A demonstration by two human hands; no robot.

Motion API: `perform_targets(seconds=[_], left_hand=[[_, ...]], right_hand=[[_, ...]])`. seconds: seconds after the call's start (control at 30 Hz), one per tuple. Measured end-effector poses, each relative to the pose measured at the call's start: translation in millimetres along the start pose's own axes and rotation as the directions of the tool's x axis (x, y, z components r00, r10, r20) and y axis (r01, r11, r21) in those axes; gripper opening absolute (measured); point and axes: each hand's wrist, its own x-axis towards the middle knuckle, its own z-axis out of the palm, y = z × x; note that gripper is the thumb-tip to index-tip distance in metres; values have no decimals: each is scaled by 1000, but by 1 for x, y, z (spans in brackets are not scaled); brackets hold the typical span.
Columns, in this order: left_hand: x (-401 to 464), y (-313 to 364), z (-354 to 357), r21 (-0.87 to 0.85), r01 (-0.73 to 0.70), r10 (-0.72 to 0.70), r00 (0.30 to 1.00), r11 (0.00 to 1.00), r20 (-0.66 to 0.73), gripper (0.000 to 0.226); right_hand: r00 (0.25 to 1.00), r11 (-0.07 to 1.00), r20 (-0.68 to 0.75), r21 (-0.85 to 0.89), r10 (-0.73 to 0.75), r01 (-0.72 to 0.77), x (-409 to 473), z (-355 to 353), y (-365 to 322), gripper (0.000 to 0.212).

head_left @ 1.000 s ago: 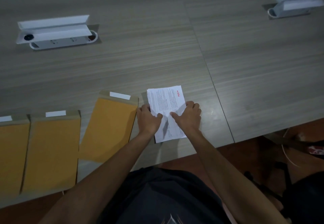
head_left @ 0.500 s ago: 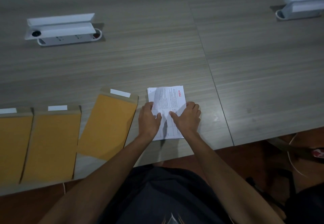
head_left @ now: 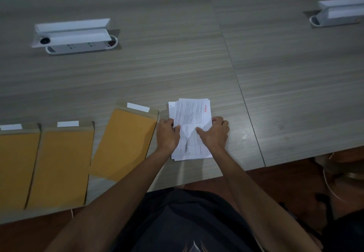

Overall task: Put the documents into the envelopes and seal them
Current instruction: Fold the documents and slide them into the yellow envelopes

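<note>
Head view: paper stack (head_left: 192, 125) lies on the surface (head_left: 177, 70), near edge, just right of the nearest envelope (head_left: 126, 143). Left hand (head_left: 167, 135) pinches its left edge; right hand (head_left: 213, 133) curls over the right edge, thumb on top. Sheets look thin, floppy and prone to fanning; best held by both long edges. Print unreadable; leftmost envelope (head_left: 13, 165) cut off; sheet count unclear.
</note>
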Motion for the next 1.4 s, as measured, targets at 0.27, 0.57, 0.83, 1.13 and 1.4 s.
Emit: perform_targets(seconds=[0.27,0.57,0.83,1.13,1.4], left_hand=[[-4,4,3,49,-59,60,998,997,-16,31],[-5,0,4,92,-146,153,986,985,-67,36],[-2,6,-1,40,-188,192,976,981,-103,31],[14,13,-15,-196,-188,197,980,962,27,78],[33,27,-84,-508,75,-49,997,858,66,64]], right_hand=[[1000,998,11,58,23,-24,6,-2,1,63],[1000,999,1,43,21,-21,5,-1,-1,64],[1000,999,8,47,17,-17,4,-4,-2,64],[1000,1000,12,25,12,-12,2,-6,-6,67],[992,879,88,475,-96,43,5,-32,-55,92]])
